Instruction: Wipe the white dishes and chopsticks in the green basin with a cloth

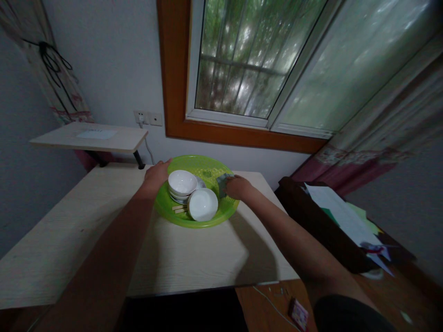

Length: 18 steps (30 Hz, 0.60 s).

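A bright green plastic basin [194, 224] sits on the light wooden table. Inside it are a stack of white bowls [182, 182], another white bowl [203, 204] tipped on its side, and light chopsticks [179, 209]. My left hand [157, 173] is closed on the basin's left rim, its fingertips partly hidden. On the opposite side, my right hand [238, 187] grips a grey-green cloth [222, 184] against the inner right wall of the basin. Part of a plate [200, 183] shows behind the bowls.
The table [194, 263] meets the wall below a window [242, 60]. A small raised shelf [93, 138] bearing a paper stands at the back left, near wall sockets [148, 118]. To the right is a dark cabinet [311, 226] with papers [342, 216] on it.
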Each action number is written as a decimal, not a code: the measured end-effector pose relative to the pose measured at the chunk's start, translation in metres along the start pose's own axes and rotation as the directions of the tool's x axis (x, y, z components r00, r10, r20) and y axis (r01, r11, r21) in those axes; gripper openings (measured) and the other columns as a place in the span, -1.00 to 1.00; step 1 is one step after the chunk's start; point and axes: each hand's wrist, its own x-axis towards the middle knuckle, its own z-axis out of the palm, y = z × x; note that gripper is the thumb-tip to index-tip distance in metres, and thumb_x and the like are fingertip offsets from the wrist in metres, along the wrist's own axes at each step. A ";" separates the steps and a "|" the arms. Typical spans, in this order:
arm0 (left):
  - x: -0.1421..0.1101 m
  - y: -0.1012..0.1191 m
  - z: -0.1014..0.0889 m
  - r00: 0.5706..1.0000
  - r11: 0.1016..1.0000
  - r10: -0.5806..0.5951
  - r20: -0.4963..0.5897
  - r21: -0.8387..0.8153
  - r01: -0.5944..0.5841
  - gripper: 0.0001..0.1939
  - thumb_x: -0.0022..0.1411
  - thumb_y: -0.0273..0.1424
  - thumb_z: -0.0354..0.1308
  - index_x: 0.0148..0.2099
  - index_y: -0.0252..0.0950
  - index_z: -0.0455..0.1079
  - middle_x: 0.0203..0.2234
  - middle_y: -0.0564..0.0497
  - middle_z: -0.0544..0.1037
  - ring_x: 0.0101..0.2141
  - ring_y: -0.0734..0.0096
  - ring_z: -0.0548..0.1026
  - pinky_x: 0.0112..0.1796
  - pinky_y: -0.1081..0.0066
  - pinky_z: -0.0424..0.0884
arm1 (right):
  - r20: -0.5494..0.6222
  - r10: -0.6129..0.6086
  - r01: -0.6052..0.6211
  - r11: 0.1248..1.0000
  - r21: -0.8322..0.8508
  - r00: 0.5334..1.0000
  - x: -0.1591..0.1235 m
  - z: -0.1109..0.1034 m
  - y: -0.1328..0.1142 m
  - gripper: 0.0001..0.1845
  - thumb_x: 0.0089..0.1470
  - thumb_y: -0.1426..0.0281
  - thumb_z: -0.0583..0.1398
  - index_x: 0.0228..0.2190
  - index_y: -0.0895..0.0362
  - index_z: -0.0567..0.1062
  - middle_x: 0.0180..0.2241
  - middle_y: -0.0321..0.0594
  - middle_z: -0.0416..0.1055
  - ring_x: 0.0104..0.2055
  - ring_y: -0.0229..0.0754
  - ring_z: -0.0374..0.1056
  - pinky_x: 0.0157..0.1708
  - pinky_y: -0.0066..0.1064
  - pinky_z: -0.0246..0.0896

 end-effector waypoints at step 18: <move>-0.004 0.003 -0.002 1.000 1.000 0.020 0.007 0.021 -0.020 -0.28 0.49 -0.26 -0.03 0.63 -0.05 0.05 0.22 -0.26 0.52 0.05 -0.03 0.60 -0.01 0.18 0.49 | 0.195 -0.038 -0.002 0.980 0.201 0.980 -0.037 -0.020 -0.008 -0.43 0.48 0.15 0.03 -0.07 0.20 0.75 -0.09 0.13 0.70 -0.07 0.06 0.64 -0.11 -0.27 0.42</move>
